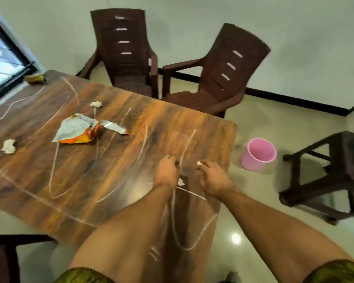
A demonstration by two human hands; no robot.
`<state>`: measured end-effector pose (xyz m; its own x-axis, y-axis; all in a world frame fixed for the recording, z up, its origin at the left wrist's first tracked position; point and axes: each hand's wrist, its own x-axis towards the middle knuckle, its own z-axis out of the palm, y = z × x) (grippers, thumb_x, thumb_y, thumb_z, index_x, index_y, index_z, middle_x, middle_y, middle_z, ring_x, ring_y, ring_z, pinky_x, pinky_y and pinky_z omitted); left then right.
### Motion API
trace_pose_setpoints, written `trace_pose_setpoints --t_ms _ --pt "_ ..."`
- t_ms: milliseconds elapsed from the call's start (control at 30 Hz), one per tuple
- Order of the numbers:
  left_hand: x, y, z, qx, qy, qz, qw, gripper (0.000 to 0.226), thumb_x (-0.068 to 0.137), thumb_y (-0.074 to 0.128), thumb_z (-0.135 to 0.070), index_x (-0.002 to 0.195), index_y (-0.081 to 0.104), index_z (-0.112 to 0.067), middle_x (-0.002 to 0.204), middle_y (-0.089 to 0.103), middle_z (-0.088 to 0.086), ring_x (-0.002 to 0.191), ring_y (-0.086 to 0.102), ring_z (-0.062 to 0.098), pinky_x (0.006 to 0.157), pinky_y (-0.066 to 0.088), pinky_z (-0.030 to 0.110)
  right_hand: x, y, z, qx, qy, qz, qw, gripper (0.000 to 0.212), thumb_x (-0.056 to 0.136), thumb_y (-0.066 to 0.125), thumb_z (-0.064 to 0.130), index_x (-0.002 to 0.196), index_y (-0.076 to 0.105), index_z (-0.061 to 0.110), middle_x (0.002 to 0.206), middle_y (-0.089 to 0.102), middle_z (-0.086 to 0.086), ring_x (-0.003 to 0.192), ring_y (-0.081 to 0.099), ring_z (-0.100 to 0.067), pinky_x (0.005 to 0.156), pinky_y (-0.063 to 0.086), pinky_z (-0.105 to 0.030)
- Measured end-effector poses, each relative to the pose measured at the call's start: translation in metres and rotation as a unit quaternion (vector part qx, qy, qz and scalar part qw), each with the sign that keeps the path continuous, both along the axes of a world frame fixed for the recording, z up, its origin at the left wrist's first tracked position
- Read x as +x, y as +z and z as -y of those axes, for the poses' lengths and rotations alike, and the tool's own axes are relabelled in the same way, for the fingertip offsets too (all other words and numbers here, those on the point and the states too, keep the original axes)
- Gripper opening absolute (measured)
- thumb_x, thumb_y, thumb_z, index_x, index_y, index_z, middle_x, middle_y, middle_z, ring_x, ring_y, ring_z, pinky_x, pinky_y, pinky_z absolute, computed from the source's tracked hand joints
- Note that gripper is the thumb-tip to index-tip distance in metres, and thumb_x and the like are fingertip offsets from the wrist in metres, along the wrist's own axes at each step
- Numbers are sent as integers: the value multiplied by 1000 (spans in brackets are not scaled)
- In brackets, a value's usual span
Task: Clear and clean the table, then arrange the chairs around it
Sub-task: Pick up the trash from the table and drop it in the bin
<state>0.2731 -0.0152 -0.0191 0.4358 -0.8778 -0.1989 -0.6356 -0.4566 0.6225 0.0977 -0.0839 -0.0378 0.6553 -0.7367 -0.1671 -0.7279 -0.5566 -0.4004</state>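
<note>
Both hands are curled over the near right part of the table (pixel 119 123): the right hand (pixel 214 176) pinches a small white scrap (pixel 199 163) at its fingertips, and the left hand (pixel 167 170) is closed, though what it holds I cannot tell. Another white bit (pixel 180 182) lies between the wrists. Further left lie a torn snack wrapper (pixel 80 129) and two crumpled papers (pixel 8 146) (pixel 96 104). Two brown chairs (pixel 125 54) (pixel 219 78) stand beyond the far edge, a pink bucket (pixel 259 156) on the floor to the right.

head cam | looks forward-down, close | over table (pixel 131 123) corner | 1 view
</note>
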Motion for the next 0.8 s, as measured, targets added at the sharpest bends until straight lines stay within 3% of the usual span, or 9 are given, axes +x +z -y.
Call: trace_pose_setpoints --t_ms 100,200,467,633,800 --pt "-86 11 26 -35 54 -67 996 15 92 63 -6 100 76 -6 106 73 13 103 66 29 89 44 29 -71 10 -12 12 -23 23 999 39 92 59 32 128 61 17 139 52 -7 122 49 -32 102 44 -39" --pt "-184 20 51 -34 38 -94 994 15 92 66 -10 102 77 -8 105 76 10 102 68 26 87 46 26 -148 16 -3 23 -83 50 995 44 91 62 44 129 60 20 139 51 -1 121 48 -28 98 45 -38" --pt "-380 34 113 10 -94 -124 988 21 98 59 -21 96 75 -8 88 72 3 82 63 17 69 40 21 -327 27 60 6 -187 34 982 34 94 59 32 125 59 18 129 53 -1 109 52 -26 90 50 -39" --pt "-432 15 165 67 -188 -88 976 26 92 66 -26 113 71 -12 110 73 5 101 67 21 76 43 23 -390 20 107 36 -215 6 976 45 90 67 34 130 57 16 136 49 -5 121 48 -27 101 45 -39" --pt "-449 -6 233 80 -208 -29 975 34 94 61 -13 128 63 -15 129 64 6 117 61 26 98 50 36 -422 1 165 60 -211 -48 974 64 87 71 40 141 46 17 153 35 -3 134 39 -26 109 41 -40"
